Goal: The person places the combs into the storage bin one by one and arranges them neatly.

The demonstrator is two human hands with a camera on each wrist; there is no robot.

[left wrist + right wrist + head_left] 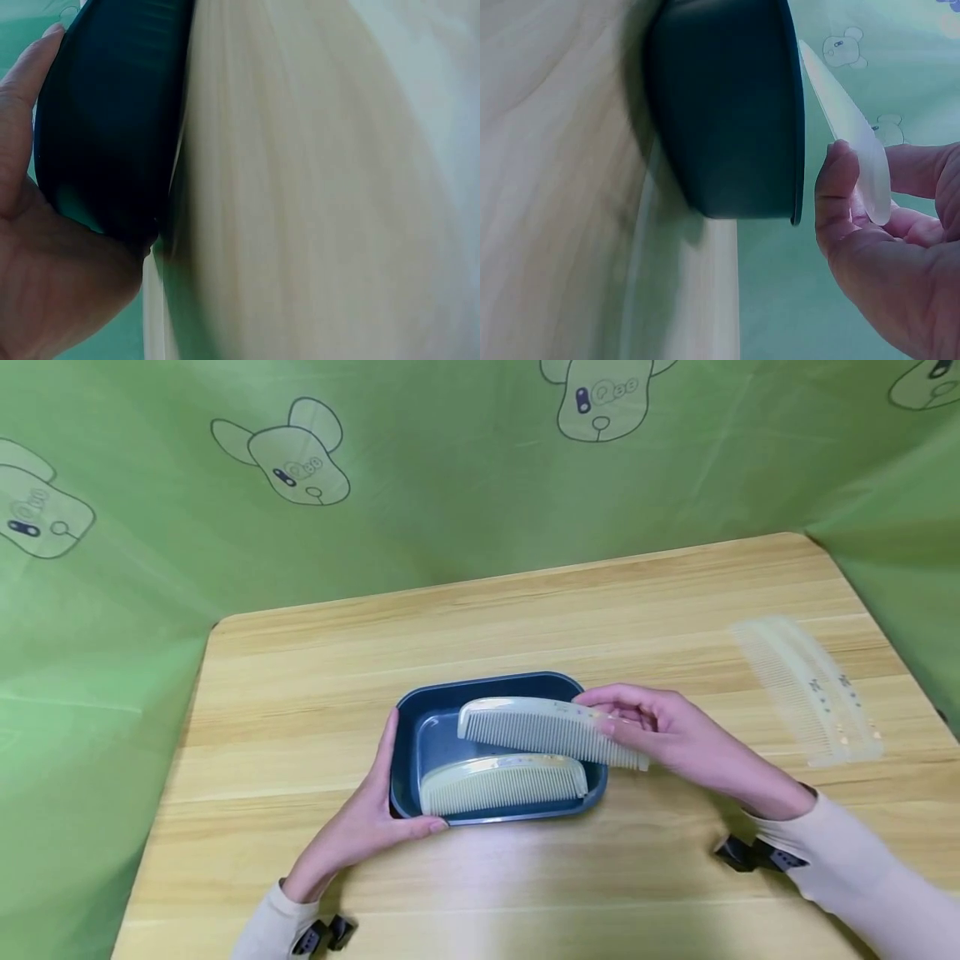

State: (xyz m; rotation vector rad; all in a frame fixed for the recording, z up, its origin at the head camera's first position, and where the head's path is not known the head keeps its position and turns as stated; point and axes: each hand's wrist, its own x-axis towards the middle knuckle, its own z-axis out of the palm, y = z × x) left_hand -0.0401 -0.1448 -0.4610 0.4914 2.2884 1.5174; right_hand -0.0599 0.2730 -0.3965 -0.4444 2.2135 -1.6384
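A dark blue plastic box [431,697] with rounded corners stands on the table. My left hand [367,810] holds it at its left end, thumb along the near rim and fingers along the left wall. A pale translucent comb [502,785] lies inside, along the near side, teeth toward me. Above the box's right part, my right hand [652,727] pinches a second pale comb [525,727] by its right end between thumb and fingers. This comb [847,120] is tilted beside the box's rim in the right wrist view. The left wrist view shows the box's outer wall [112,112] against my left hand [60,277].
Two more translucent combs [787,685] lie side by side on the wooden table [300,693] to the right. A green curtain [450,510] with printed cartoon heads hangs behind the table and at its sides.
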